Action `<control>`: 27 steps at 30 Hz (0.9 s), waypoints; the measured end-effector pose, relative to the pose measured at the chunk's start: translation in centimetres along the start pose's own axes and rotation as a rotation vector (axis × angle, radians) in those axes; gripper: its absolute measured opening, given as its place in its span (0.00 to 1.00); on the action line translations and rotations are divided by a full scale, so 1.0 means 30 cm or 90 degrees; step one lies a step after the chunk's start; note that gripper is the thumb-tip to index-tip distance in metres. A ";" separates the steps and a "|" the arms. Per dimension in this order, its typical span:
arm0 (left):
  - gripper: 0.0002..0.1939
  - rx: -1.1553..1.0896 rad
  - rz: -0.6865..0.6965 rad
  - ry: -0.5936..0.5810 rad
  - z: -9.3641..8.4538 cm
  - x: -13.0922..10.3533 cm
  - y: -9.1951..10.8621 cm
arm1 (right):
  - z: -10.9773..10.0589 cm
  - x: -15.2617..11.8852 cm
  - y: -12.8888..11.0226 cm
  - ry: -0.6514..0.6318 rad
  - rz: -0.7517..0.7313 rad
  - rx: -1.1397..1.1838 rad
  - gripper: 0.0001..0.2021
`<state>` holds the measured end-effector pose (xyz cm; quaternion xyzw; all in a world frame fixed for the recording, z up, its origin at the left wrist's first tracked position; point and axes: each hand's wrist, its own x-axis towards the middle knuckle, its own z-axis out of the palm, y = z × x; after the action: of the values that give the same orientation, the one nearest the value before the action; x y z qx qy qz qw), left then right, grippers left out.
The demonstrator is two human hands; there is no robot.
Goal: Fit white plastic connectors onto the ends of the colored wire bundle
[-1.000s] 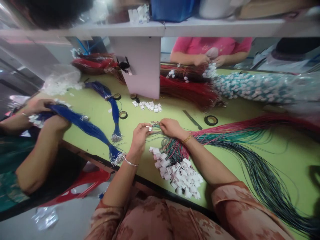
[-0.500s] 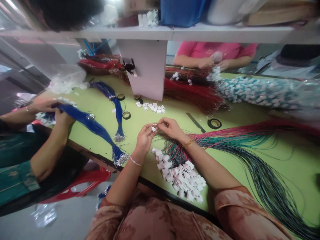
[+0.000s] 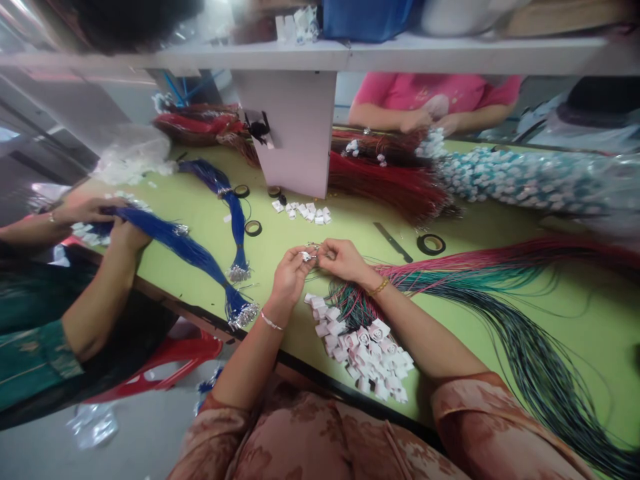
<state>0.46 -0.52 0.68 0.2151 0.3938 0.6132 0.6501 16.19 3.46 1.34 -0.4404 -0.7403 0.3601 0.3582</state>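
My left hand [image 3: 289, 279] is closed in a pinch on a small white connector [image 3: 306, 256], held just above the green table. Close beside it, my right hand [image 3: 344, 260] has thumb and fingers pressed together on a thin wire; small metal ends show between the two hands, too small to make out clearly. Below my right wrist lies a bundle of pink, green and black wires [image 3: 453, 288]. Its near ends run into a heap of white connectors [image 3: 373, 357] by the table's front edge.
A flat blade [image 3: 393, 241] and a roll of black tape [image 3: 431, 245] lie beyond my right hand. Loose white connectors [image 3: 303, 212] sit before an upright panel [image 3: 295, 133]. At left, a co-worker's hands [image 3: 117, 223] hold blue wires [image 3: 185, 247]. A shelf [image 3: 425, 59] crosses above.
My right hand has shifted slightly to the right, its fingers more tightly curled. More of the metal ends shows between the hands. My left hand stays in place with the connector.
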 end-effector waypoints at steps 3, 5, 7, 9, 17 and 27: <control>0.10 0.011 0.022 0.003 0.002 -0.004 -0.016 | 0.008 -0.004 -0.001 0.005 0.007 -0.011 0.07; 0.12 0.031 0.034 0.005 0.002 -0.008 -0.029 | 0.014 -0.007 -0.002 0.005 0.021 -0.017 0.08; 0.14 0.052 0.029 0.016 0.002 -0.011 -0.039 | 0.015 -0.010 -0.002 -0.005 0.018 -0.025 0.08; 0.14 0.062 0.023 0.028 0.001 -0.012 -0.041 | 0.012 -0.011 0.000 -0.024 -0.006 -0.025 0.08; 0.16 0.128 0.028 0.059 0.012 -0.018 -0.034 | 0.014 -0.009 -0.001 -0.057 -0.042 -0.084 0.07; 0.09 0.410 -0.080 -0.127 0.004 -0.046 0.072 | -0.188 0.010 0.032 -0.171 0.000 -0.098 0.09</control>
<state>-0.71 -1.50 2.76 0.4433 0.5141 0.3921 0.6209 21.24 5.30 3.30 -0.4143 -0.8070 0.3581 0.2209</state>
